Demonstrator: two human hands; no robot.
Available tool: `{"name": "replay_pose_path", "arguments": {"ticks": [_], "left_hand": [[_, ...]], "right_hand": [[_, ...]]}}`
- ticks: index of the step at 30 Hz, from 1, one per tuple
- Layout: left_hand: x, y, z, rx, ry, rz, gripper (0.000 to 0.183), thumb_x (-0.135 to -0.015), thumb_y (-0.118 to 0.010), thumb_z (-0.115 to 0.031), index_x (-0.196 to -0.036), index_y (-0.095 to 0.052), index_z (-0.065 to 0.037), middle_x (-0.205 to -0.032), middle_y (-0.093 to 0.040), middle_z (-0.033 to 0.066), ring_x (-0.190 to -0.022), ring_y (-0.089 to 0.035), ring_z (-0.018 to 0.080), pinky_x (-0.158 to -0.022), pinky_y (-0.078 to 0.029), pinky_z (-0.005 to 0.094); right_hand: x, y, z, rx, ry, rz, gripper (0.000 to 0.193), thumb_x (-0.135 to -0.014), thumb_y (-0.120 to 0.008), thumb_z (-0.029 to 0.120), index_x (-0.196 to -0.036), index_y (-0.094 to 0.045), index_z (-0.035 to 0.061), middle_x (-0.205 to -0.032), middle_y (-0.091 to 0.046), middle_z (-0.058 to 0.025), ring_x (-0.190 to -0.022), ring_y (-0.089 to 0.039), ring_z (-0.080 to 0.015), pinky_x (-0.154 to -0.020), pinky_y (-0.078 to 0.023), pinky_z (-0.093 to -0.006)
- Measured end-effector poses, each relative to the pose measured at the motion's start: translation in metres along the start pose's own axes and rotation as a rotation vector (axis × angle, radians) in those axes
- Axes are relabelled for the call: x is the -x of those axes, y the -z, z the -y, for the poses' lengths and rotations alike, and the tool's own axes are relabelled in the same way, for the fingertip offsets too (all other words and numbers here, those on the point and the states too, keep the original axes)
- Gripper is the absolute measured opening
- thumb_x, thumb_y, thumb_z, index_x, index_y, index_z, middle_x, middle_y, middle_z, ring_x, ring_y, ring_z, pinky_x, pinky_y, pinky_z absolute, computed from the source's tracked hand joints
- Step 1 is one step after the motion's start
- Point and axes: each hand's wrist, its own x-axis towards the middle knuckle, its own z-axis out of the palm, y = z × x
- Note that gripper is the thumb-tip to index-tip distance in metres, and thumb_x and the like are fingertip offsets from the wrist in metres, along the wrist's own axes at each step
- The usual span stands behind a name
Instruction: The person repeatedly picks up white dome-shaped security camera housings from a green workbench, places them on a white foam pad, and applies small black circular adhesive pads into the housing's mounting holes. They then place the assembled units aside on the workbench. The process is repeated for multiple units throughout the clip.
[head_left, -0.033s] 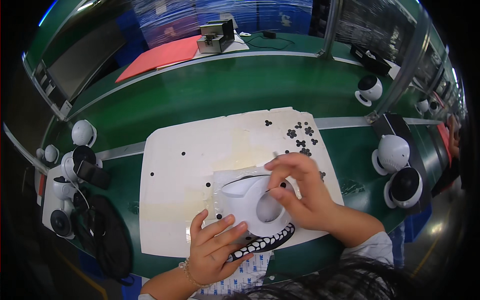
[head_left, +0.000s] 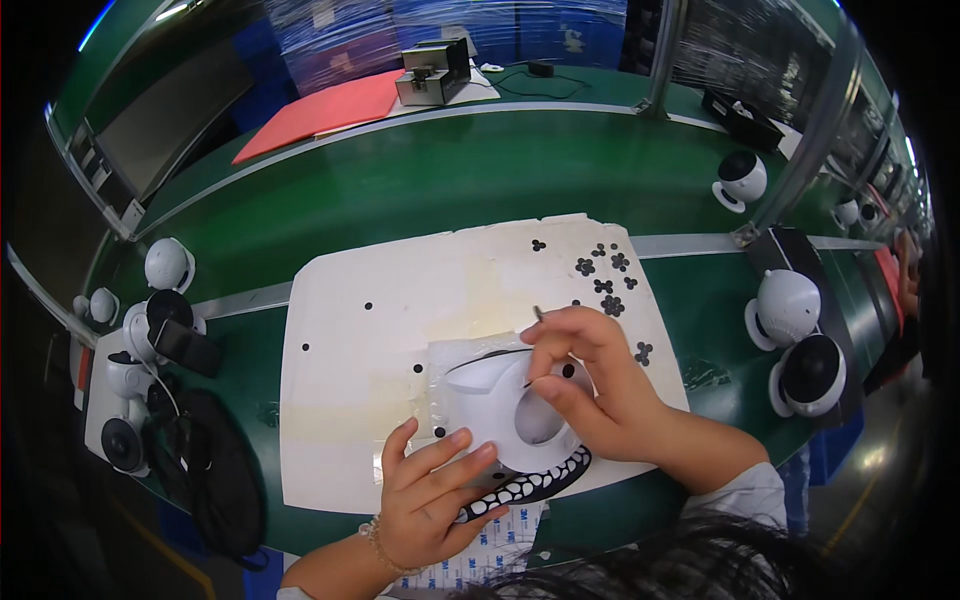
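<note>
A white curved plastic housing [head_left: 484, 412] with a round opening lies on a clear-wrapped pad [head_left: 438, 362] on the pale board. My left hand [head_left: 430, 495] steadies the housing by its near left edge, fingertips on top and thumb lower, beside a black strip with white oval patches [head_left: 530, 487]. Over the housing's right side, my right hand [head_left: 595, 375] is closed in a pinch around a thin dark tool [head_left: 538, 313]. Its end sticks up past the knuckles; the rest is mostly hidden by the fingers.
Black dots and flower-shaped dot clusters [head_left: 612, 304] lie on the pale board [head_left: 340, 400]. White-and-black ball-shaped cameras stand at left [head_left: 168, 265] and right [head_left: 788, 305]. A black bag [head_left: 215, 470] lies at left; printed backing paper [head_left: 480, 555] sits under my left wrist.
My right hand has shifted slightly left with the thin tool, and the tool's upper end now shows more sharply. My left hand and the housing stay in place.
</note>
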Motion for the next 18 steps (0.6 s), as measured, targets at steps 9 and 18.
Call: {"name": "replay_pose_path", "arguments": {"ticks": [9,18], "left_hand": [[0.0009,0.0015,-0.0008,-0.005,0.012,-0.004,0.017,-0.065,-0.071,-0.025,-0.067,-0.061,-0.012,-0.114,-0.057,0.0002,-0.112,-0.046,0.0177,-0.098,-0.022,0.0469],[0.0002,0.0002,-0.0011,-0.001,0.011,-0.014,0.017,-0.066,-0.071,-0.025,-0.065,-0.059,-0.012,-0.114,-0.057,-0.0002,-0.112,-0.046,0.0174,-0.097,-0.023,0.0466]], "right_hand": [[-0.0038,-0.0075,0.0019,-0.023,-0.077,0.084,0.040,-0.081,-0.049,-0.001,-0.118,-0.034,0.0014,-0.085,-0.053,-0.0059,-0.088,-0.052,-0.0197,-0.088,-0.033,-0.0351],[-0.0040,-0.0065,0.0044,0.066,-0.015,0.065,0.040,-0.079,-0.053,0.000,-0.116,-0.038,0.0027,-0.083,-0.054,-0.0038,-0.084,-0.054,-0.0188,-0.088,-0.034,-0.0353]]}}
